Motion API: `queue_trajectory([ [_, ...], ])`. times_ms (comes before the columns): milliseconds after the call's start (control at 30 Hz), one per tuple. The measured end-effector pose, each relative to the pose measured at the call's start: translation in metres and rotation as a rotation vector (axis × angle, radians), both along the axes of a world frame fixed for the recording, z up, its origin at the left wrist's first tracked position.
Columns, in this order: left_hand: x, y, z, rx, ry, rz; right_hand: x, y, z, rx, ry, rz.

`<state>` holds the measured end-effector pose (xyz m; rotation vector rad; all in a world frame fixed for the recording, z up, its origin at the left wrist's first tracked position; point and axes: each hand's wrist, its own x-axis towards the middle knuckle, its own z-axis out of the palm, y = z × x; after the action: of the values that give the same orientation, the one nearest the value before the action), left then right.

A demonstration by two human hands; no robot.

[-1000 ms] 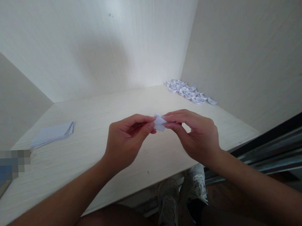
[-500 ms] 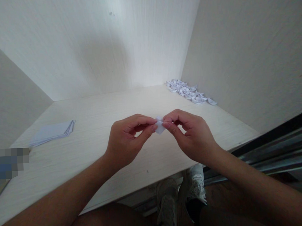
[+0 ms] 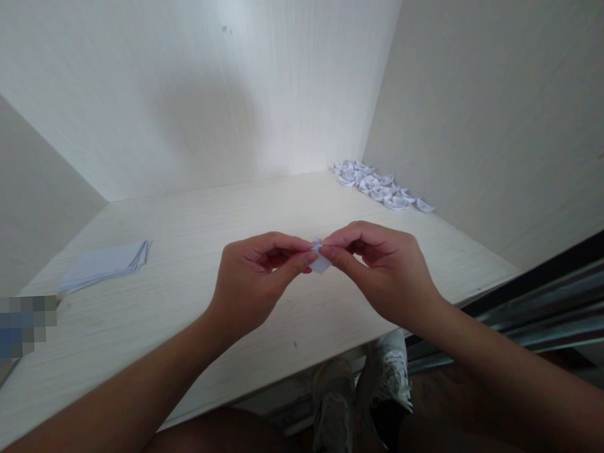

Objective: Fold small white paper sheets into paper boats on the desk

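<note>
**Right now, it's a double pinch on the small folded paper (image 3: 321, 262)!**

Left hand (image 3: 252, 282) nips one side between thumb and fingers, right hand (image 3: 391, 269) grips the other, thumbs almost meeting across the front. That paper is held over the white tabletop (image 3: 192, 221), centre stage. Back on the right, a pile of folded paper pieces (image 3: 373, 185) lies beside the side wall (image 3: 487, 111); out left, a stack of sheets (image 3: 101, 263) lies flat. Shoes (image 3: 394, 366) show below the front edge.

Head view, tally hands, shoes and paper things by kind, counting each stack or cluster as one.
Left hand and right hand: 2
Shoes: 2
Held folded paper: 1
Paper stack: 1
Folded-paper cluster: 1
Total: 7
</note>
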<state>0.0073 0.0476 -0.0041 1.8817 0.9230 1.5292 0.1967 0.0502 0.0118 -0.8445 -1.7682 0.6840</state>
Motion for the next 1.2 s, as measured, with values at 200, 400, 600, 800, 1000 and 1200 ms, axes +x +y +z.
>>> queue_trajectory([
  [200, -0.001, 0.000, -0.001, -0.054, -0.062, -0.025, -0.001, 0.002, -0.003, -0.138, 0.169, 0.063],
  [400, 0.000, -0.001, 0.002, -0.097, -0.067, -0.022, -0.002, 0.003, -0.004, -0.160, 0.185, 0.060],
  [600, 0.001, -0.005, 0.006, -0.300, -0.147, -0.019, 0.001, 0.003, -0.005, -0.249, 0.154, 0.058],
  [800, 0.000, -0.005, 0.008, -0.345, -0.092, -0.040, 0.000, 0.006, -0.006, -0.329, 0.057, 0.093],
  [1000, 0.000, -0.003, 0.007, -0.367, -0.073, -0.058, -0.003, 0.007, -0.007, -0.289, -0.059, 0.080],
  [1200, -0.001, -0.001, 0.004, -0.458, -0.053, -0.112, -0.003, 0.008, -0.012, -0.211, -0.197, 0.005],
])
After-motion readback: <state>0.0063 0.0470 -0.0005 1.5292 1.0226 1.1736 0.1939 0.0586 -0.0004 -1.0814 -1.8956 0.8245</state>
